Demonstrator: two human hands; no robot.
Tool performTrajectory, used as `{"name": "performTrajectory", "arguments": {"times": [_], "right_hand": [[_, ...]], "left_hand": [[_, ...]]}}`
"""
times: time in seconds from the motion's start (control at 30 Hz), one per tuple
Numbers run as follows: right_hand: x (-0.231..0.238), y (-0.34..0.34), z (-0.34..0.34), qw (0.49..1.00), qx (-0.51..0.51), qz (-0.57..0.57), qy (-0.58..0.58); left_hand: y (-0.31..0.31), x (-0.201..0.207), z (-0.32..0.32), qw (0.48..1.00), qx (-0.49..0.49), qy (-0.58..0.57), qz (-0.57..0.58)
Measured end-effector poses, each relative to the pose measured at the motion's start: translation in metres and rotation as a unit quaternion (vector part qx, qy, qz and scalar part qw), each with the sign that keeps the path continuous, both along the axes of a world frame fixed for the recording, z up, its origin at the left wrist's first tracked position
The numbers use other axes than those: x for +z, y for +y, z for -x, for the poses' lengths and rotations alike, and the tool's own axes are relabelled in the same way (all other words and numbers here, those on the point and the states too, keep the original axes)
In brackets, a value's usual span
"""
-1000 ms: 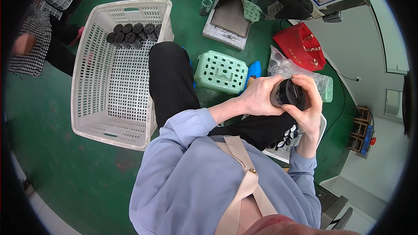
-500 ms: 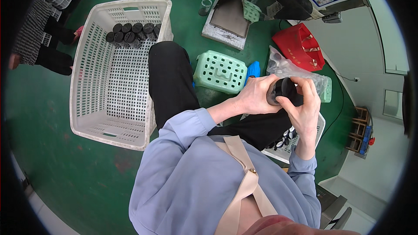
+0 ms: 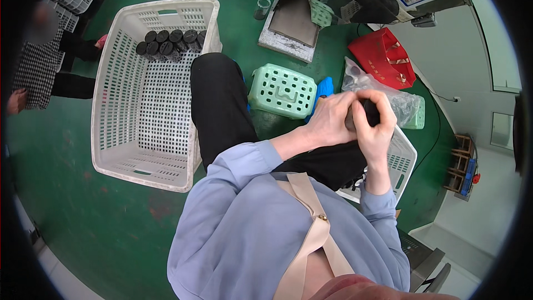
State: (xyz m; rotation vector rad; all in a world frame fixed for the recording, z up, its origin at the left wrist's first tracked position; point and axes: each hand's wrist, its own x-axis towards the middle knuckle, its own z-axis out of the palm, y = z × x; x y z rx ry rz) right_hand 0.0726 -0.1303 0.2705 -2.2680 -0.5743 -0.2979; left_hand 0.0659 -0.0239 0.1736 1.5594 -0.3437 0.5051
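A see-through jar with a black lid (image 3: pixel 371 112) is held up in front of my right knee. My left hand (image 3: pixel 330 119) is closed round its body. Over the lid, the fingers and thumb of my right hand (image 3: pixel 378 128) are curled, so most of the jar is hidden. To the left stands a large white plastic crate (image 3: pixel 145 176), with several similar black-lidded jars (image 3: pixel 166 49) grouped upright at its far end. Under my right forearm a second white crate (image 3: pixel 404 158) partly shows; small dark and silvery pieces lie in it.
Ahead is a pale green perforated plastic stool (image 3: pixel 283 90), with a blue item (image 3: pixel 325 90) beside it. A scale platform (image 3: pixel 291 33), a lone glass jar (image 3: pixel 262 8) and a red bag (image 3: pixel 383 58) are farther off. A person (image 3: pixel 41 72) stands at the far left.
My right hand has turned and wrapped further over the black lid, covering more of it. The jar stays in both hands. The person at far left has shifted.
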Motion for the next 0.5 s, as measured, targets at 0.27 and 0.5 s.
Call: {"name": "performTrajectory", "arguments": {"times": [0.27, 0.5], "right_hand": [[0.026, -0.023, -0.024, 0.979, 0.175, -0.033, 0.104], [-0.019, -0.006, -0.006, 0.995, -0.037, -0.083, 0.049]], "left_hand": [[0.020, 0.000, -0.006, 0.987, -0.137, 0.063, 0.050], [-0.006, -0.013, -0.014, 0.998, 0.054, -0.017, -0.032]]}}
